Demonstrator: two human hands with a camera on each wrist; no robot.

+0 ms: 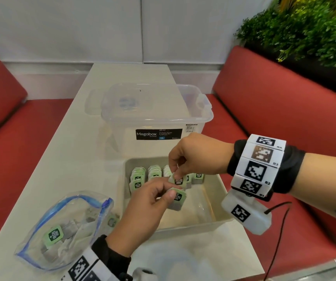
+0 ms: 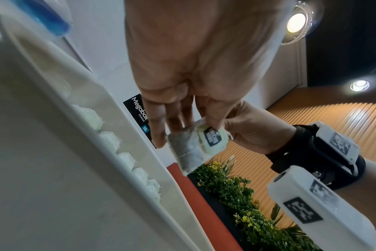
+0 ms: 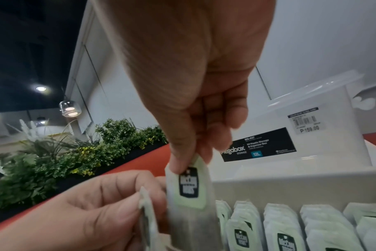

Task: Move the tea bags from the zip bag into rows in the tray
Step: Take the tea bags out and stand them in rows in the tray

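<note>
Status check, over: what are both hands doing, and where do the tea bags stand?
Left hand and right hand each pinch a green-tagged tea bag over the white tray. More remain in the clear zip bag. Nothing in the way.

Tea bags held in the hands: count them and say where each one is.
2. One tea bag hangs pinched in the right hand over the tray; the other tea bag is pinched in the left hand, nearer. None seems hidden.

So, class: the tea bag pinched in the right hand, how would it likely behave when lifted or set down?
The tea bag hangs from a top-corner pinch by the right hand, so it is probably very light. Its thin paper pouch looks soft and tearable. Alone it would likely flop; the rows in the tray lean on each other.
</note>
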